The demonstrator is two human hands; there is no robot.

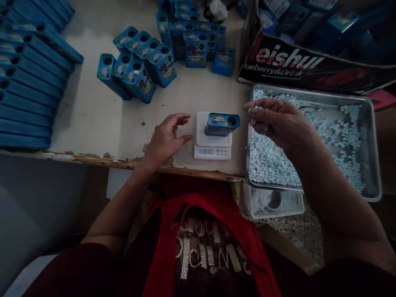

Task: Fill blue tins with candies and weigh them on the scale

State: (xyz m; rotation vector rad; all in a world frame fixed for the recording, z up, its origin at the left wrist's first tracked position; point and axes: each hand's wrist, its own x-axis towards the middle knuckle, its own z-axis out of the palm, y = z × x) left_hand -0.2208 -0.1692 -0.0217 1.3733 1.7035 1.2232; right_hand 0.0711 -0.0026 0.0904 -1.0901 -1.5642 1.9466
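A small blue candy box (220, 127) stands on a white digital scale (199, 140), its printed top and dark round hole facing up. The scale's display is lit, with digits that look like 1519. Just left of the scale, my left hand (168, 138) is held with fingers apart and nothing between them. My right hand (278, 119) is over the near-left part of a metal tray (375, 136), thumb and forefinger pinched on a small pale candy. Many pale blue and white candies (272, 161) lie loose in the tray.
Several upright blue boxes (161, 66) stand in groups toward the back. Rows of blue boxes (27, 99) line the table's left side. A black carton (309, 62) full of blue boxes sits behind the tray. Below the worn table edge (130, 164) is a white basket (292, 206).
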